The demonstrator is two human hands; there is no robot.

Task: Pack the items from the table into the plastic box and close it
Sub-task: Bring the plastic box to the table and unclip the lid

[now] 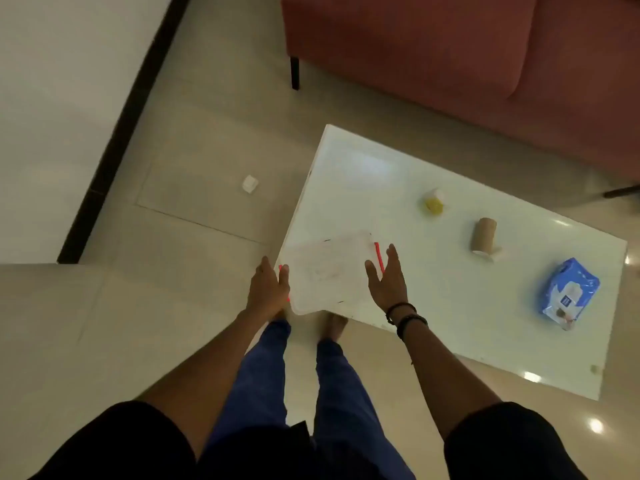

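Observation:
A translucent plastic box (329, 271) with its lid on and red clips at its two short sides sits at the near left corner of the white table (433, 306), overhanging the edge slightly. My left hand (268, 289) lies against the box's left side by the red clip, fingers straight. My right hand (388, 277) is beside the box's right side, fingers spread, next to the other red clip. Further right on the table are a small yellow and white container (434, 201), a cardboard roll (483, 237) lying down, and a blue pack of wipes (568, 292).
A red sofa (467, 64) stands behind the table. A small white crumpled object (250, 183) lies on the tiled floor to the left. A dark strip (121, 133) runs along the floor beside a white surface at the far left. My legs stand at the table's near edge.

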